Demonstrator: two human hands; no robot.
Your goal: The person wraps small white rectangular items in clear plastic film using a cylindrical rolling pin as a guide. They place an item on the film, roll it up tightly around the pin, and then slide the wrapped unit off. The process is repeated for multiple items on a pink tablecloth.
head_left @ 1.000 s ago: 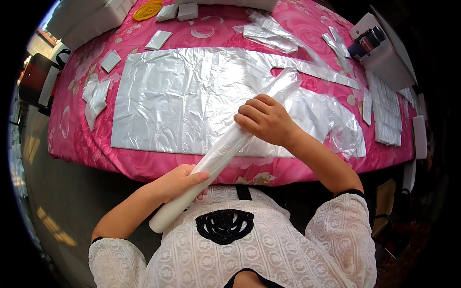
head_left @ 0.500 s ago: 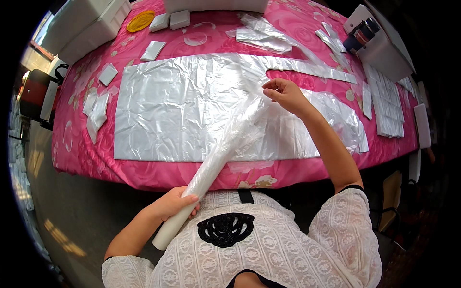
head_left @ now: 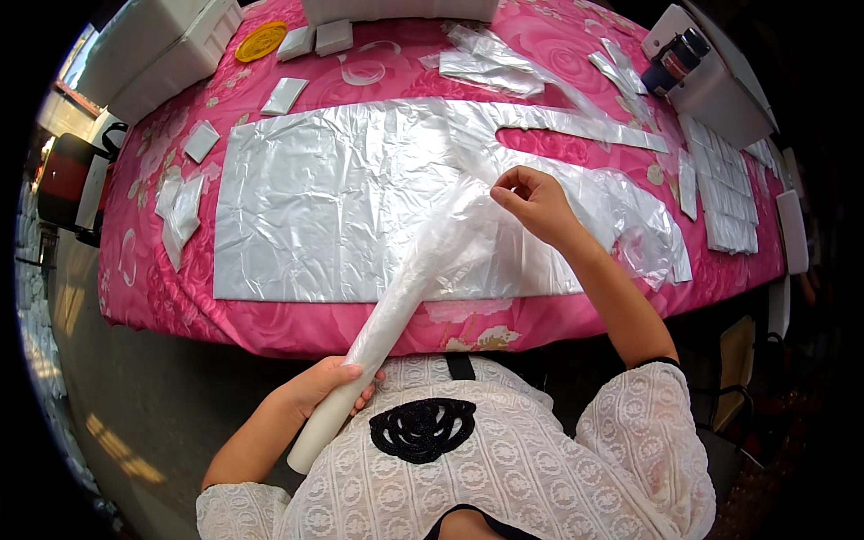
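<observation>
My left hand [head_left: 330,385] is wrapped round the lower part of a white roll of clear plastic film [head_left: 382,324], which slants from my lap up over the table edge. Loose film from its upper end spreads toward my right hand [head_left: 538,202]. There my thumb and fingers are closed in a pinch at the edge of that film. Beneath the roll and my right hand, a wide silvery-white plastic sheet [head_left: 306,198] lies flat and creased. Its right end divides into strap-like strips around a curved cut-out, like a bag with handles. Crumpled clear film covers part of the lower strip.
A pink flowered cloth [head_left: 171,297] covers the table. Small folded plastic packets [head_left: 284,96] lie at the left, folded plastic bundles [head_left: 490,72] at the back and a pleated stack [head_left: 727,193] at the right. White foam boxes [head_left: 171,54], a yellow disc [head_left: 261,41] and a dark bottle [head_left: 675,63] stand around.
My right hand has dropped slightly toward me, and the loose film by it has sagged a little. My left hand stays on the roll, which has barely shifted.
</observation>
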